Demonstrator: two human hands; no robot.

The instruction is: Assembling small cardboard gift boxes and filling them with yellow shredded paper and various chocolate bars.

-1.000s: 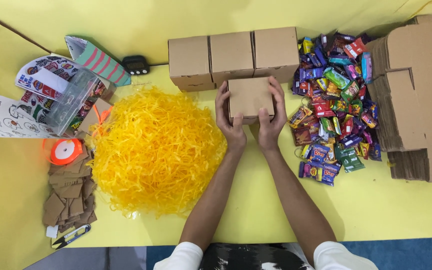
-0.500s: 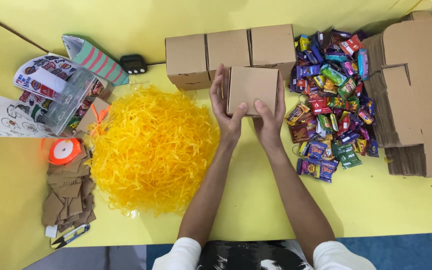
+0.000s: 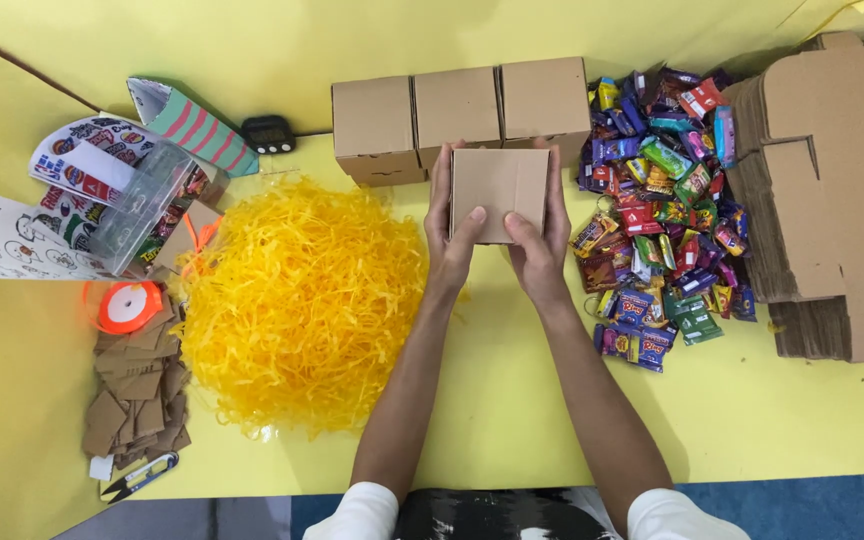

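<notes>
Since half a second ago the small cardboard box point(image 3: 499, 193) has barely shifted, a touch nearer the row of three closed boxes point(image 3: 457, 108), still gripped by both hands. Broad flat face points up at the camera, long axis roughly left-right, box held over the yellow table point(image 3: 512, 420) between the yellow paper shred point(image 3: 302, 300) and the candy pile point(image 3: 667, 200). Left hand point(image 3: 449, 225) and right hand point(image 3: 537, 235) clamp opposite sides, fingers upright along the edges, thumbs pressed on the near face, forearms converging from below.
</notes>
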